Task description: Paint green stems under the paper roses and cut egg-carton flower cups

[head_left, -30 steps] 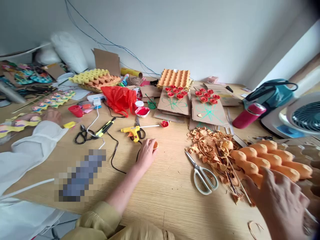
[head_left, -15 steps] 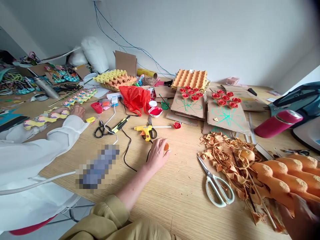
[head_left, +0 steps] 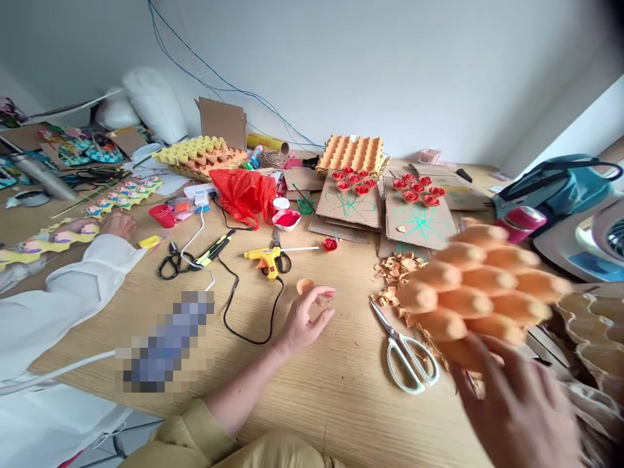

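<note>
My right hand (head_left: 521,396) grips an orange egg carton (head_left: 468,286) by its near edge and holds it up over the right of the table; both are slightly blurred. My left hand (head_left: 305,322) hovers over the wood with thumb and fingers apart, nothing in it. Just beyond its fingers lies a small cut egg-carton cup (head_left: 305,285). White-handled scissors (head_left: 409,364) rest between my hands, blades pointing away. Behind the carton spreads a heap of orange carton scraps (head_left: 397,270), partly covered. A red paper flower (head_left: 329,244) sits farther back.
A yellow glue gun (head_left: 268,260) with a black cord lies ahead, beside a dish of red paint (head_left: 286,220). Cardboard sheets with red flowers (head_left: 419,214) stand behind. At left, a co-worker's white sleeve (head_left: 97,266) reaches over painted carton strips. A pink flask (head_left: 521,224) is at right.
My right hand has lifted the egg carton from the right side and brought it leftward. My left hand has let go of the small cup and opened. The view has turned right.
</note>
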Demonstrator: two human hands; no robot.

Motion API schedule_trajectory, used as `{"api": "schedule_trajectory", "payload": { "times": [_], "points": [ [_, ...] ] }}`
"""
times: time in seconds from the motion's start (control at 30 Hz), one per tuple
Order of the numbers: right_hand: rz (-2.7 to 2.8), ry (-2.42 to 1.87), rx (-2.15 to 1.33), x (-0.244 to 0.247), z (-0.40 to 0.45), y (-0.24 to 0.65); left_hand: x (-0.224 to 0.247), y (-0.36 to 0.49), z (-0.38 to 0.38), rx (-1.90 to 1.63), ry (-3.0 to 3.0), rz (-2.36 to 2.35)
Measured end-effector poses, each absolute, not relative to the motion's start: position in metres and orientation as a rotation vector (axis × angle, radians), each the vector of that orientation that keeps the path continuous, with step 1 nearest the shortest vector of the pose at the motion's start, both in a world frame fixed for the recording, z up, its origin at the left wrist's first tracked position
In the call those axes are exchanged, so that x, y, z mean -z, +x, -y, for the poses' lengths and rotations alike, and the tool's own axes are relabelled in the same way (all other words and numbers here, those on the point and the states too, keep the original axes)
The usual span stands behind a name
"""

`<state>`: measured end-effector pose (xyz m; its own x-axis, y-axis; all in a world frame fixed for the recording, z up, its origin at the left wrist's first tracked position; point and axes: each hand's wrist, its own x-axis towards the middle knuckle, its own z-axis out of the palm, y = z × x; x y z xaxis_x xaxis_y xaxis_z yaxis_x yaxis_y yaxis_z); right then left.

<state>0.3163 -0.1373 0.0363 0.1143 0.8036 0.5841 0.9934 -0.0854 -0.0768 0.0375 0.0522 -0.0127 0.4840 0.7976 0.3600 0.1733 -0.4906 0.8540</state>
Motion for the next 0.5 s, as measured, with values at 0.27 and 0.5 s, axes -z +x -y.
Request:
{"api": "schedule_trajectory", "payload": {
  "times": [0.27, 0.5],
  "points": [
    [2.073, -1.683, 0.405, 0.0, 0.098, 0.211, 0.019, 0.045, -0.038, -0.864, 1.222, -0.43],
    [1.895, -1.566, 0.109, -0.019, 0.091, 0.231, 0.024, 0.037, -0.045, -0.791, 1.183, -0.574]
  ]
}}
